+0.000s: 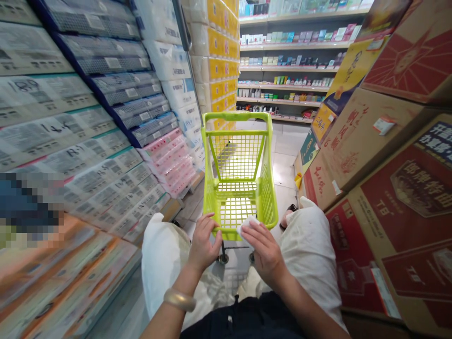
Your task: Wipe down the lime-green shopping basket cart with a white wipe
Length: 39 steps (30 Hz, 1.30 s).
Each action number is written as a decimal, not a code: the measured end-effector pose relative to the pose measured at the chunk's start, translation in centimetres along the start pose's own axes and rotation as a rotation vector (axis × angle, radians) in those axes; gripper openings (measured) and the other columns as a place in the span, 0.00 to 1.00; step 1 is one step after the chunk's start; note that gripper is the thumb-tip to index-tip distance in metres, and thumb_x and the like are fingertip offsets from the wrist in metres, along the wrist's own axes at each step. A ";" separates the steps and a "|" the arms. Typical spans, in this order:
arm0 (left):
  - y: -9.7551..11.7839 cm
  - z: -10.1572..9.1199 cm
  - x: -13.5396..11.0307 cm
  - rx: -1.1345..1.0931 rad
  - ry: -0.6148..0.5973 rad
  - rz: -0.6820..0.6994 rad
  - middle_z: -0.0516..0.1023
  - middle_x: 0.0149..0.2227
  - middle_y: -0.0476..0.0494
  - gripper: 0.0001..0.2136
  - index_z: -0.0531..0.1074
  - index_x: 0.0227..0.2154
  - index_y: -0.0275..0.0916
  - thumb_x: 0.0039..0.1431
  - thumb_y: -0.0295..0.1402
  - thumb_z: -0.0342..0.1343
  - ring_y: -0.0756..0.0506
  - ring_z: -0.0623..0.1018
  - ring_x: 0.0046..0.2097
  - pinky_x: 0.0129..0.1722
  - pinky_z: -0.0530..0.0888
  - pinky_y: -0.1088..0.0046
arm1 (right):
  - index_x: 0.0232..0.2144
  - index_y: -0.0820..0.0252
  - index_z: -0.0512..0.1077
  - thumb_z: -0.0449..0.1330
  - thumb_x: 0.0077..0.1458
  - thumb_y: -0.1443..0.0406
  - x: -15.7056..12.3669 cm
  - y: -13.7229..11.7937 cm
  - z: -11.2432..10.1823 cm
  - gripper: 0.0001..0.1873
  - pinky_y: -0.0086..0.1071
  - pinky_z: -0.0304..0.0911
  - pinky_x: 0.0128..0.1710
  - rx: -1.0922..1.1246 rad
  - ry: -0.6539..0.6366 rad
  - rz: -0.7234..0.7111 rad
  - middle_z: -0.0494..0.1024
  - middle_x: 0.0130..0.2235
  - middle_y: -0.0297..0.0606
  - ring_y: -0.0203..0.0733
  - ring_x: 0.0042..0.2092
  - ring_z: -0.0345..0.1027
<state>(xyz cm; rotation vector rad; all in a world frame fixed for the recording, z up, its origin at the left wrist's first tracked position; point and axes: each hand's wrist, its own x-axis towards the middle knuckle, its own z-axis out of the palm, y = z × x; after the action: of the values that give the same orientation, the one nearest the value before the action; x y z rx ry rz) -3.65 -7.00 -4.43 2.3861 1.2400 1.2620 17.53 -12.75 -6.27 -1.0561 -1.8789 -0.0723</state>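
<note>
A small lime-green plastic shopping cart (271,188) with a grid-patterned basket stands between my knees. My left hand (205,240) rests on the near left corner of its rim, fingers curled over the edge and thumb on the near side. At the right part of the same near rim, my right hand (263,247) presses a folded white tissue (250,222) against the plastic, with the fingers laid over it. The palm hides part of the tissue. No goods show inside the basket, and its grid floor is visible.
Stacked tissue packs (123,70) line the left side, with orange-edged packs (67,273) lower down. Cardboard cartons (370,136) are piled close on the right. Shelves (293,44) with small boxes and bottles stand ahead, beyond the tiled floor (286,141).
</note>
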 end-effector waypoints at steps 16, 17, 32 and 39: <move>2.6 -0.3 0.2 0.190 -0.036 -0.012 0.75 0.49 0.38 0.15 0.66 0.49 0.40 0.59 0.33 0.52 0.35 0.70 0.57 0.63 0.54 0.40 | 0.54 0.54 0.71 0.47 0.62 0.74 -0.5 0.9 -1.6 0.23 0.47 0.64 0.60 0.070 -0.058 0.015 0.79 0.52 0.39 0.44 0.60 0.66; 3.4 -0.1 0.3 0.162 -0.066 0.013 0.75 0.50 0.37 0.17 0.65 0.52 0.40 0.59 0.32 0.51 0.36 0.70 0.57 0.64 0.56 0.42 | 0.53 0.54 0.72 0.47 0.62 0.75 0.0 1.5 -1.9 0.23 0.47 0.64 0.60 0.064 -0.037 0.010 0.79 0.51 0.40 0.44 0.60 0.67; 5.4 1.8 1.2 0.180 -0.356 0.014 0.78 0.30 0.47 0.07 0.73 0.26 0.41 0.52 0.38 0.62 0.42 0.75 0.38 0.54 0.66 0.50 | 0.52 0.55 0.72 0.48 0.63 0.74 3.7 4.6 -3.2 0.21 0.45 0.64 0.61 0.052 -0.157 -0.131 0.79 0.51 0.40 0.41 0.61 0.65; 3.8 2.0 0.6 0.236 -0.279 0.126 0.77 0.27 0.47 0.07 0.72 0.24 0.41 0.51 0.37 0.61 0.43 0.74 0.34 0.41 0.69 0.61 | 0.53 0.57 0.71 0.47 0.64 0.73 3.0 2.4 -2.8 0.20 0.42 0.63 0.61 0.106 -0.284 -0.259 0.79 0.51 0.39 0.40 0.62 0.64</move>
<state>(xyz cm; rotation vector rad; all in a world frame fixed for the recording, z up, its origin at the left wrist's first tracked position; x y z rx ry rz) 0.27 -8.56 -3.44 2.7284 1.2277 0.8088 20.66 -10.64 -3.36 -0.7770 -2.2439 0.0301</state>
